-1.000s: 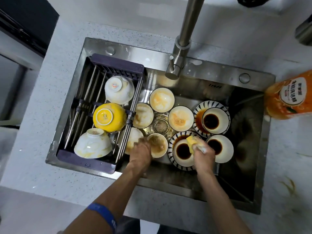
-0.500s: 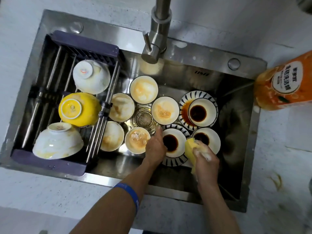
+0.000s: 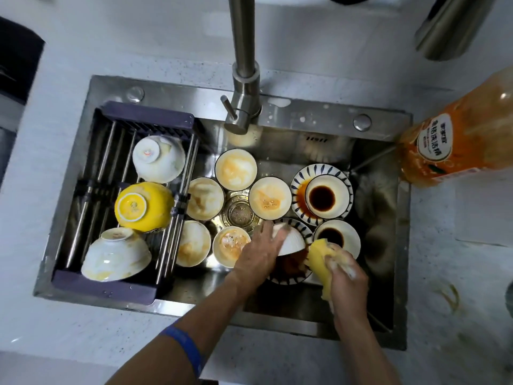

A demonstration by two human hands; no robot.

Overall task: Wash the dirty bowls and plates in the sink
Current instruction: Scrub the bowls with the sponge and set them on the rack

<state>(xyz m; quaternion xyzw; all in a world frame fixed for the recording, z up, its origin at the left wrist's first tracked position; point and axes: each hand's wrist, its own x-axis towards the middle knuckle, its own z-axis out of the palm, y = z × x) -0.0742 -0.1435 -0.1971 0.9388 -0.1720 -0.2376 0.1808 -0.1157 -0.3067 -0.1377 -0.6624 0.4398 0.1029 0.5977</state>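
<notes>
The left hand (image 3: 259, 252) grips a small white bowl (image 3: 290, 241) tipped on its side over a blue-striped plate (image 3: 288, 276) with dark sauce pooled on it. Just right of it, the right hand (image 3: 347, 276) clutches a soapy yellow sponge (image 3: 319, 258), which touches the tilted bowl's rim. Beyond the right hand sit two sauce-filled bowls (image 3: 337, 237), the farther one on a second striped plate (image 3: 298, 187). Beyond and left of the left hand, stained bowls ring the drain (image 3: 241, 213). Further left, a rack (image 3: 125, 284) holds three upturned bowls, one yellow (image 3: 144, 207). Far right of the hands stands an orange detergent bottle (image 3: 455, 143).
</notes>
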